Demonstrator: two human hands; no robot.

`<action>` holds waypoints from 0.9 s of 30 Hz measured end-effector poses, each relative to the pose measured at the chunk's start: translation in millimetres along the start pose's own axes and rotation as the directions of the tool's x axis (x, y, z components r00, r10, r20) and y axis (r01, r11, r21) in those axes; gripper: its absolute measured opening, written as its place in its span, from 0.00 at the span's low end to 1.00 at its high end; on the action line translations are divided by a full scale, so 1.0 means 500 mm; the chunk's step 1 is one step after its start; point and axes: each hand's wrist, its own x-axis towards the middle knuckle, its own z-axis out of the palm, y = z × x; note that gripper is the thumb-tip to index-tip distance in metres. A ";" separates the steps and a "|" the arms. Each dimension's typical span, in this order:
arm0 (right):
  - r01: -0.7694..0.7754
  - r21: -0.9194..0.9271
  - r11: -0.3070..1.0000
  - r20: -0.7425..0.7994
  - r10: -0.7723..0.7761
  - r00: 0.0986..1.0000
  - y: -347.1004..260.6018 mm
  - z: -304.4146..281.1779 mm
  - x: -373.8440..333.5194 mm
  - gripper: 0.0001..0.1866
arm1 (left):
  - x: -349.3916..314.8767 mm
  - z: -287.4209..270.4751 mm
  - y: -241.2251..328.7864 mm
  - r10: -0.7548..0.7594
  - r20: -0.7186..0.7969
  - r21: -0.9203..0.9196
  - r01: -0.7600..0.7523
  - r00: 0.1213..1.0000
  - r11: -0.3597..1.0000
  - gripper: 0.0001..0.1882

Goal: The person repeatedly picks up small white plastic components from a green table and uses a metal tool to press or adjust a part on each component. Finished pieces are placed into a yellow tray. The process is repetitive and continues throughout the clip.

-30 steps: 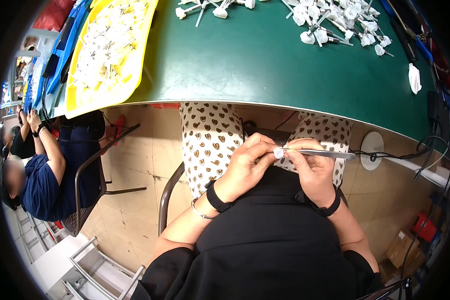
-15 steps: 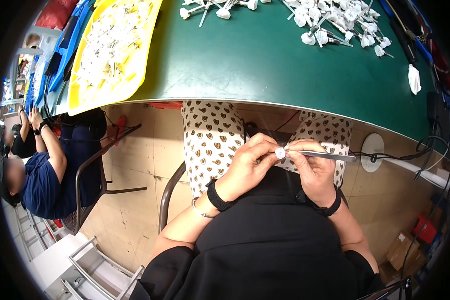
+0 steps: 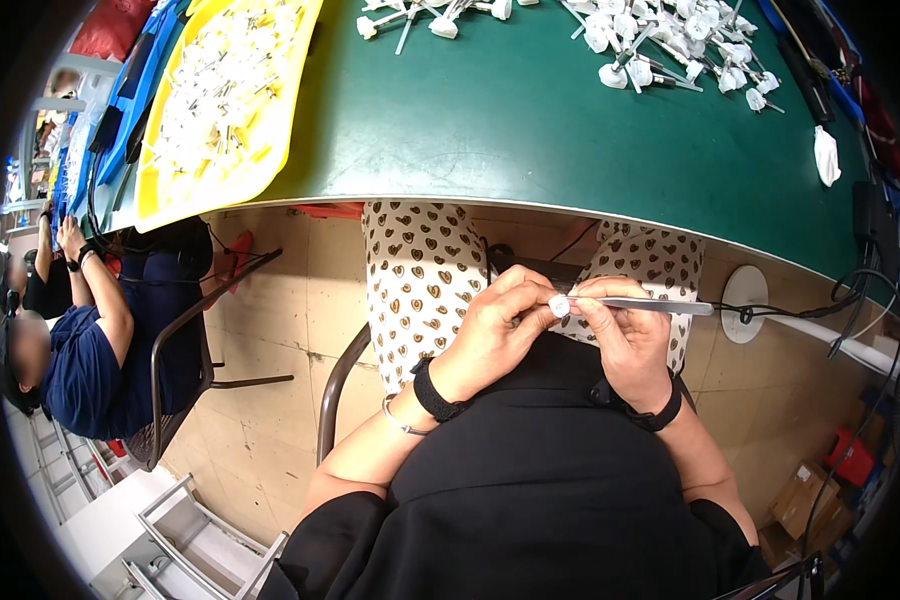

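Over my lap, below the table edge, my left hand (image 3: 495, 325) pinches a small white round part (image 3: 559, 305) between thumb and fingers. My right hand (image 3: 625, 335) grips a thin grey metal rod (image 3: 650, 306) that lies level and points right, its left end meeting the white part. Both wrists wear black bands. My knees in heart-patterned cloth show under the hands.
A green table (image 3: 530, 130) spans the top. A yellow tray (image 3: 220, 100) full of white parts sits at its left, and a heap of white parts with rods (image 3: 670, 40) lies at the far right. A seated person (image 3: 80, 340) is at my left. Cables (image 3: 830, 300) hang at right.
My hands have shifted very slightly; the rod and white part stay held together in the same place.
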 end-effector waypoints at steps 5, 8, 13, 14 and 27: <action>0.005 -0.037 0.999 0.010 -0.004 1.000 -0.003 0.000 0.001 0.02 | -0.004 0.002 -0.006 0.001 0.005 -0.001 -0.001 1.000 1.000 0.03; 0.061 -0.169 0.984 0.062 -0.051 0.997 -0.009 -0.004 0.005 0.02 | -0.004 0.002 -0.003 0.007 0.005 0.020 -0.007 1.000 1.000 0.03; 0.106 -0.279 0.955 0.137 -0.070 0.988 -0.021 -0.009 0.014 0.03 | -0.007 0.002 -0.011 0.003 0.013 -0.005 -0.003 1.000 1.000 0.04; 0.097 -0.273 0.957 0.143 -0.060 0.988 -0.020 -0.010 0.013 0.03 | -0.006 0.001 -0.013 0.005 0.020 0.004 -0.005 1.000 1.000 0.04; 0.024 -0.031 0.999 0.013 -0.024 1.000 0.001 0.000 -0.003 0.04 | -0.006 0.001 -0.006 0.007 0.013 0.009 -0.007 1.000 1.000 0.04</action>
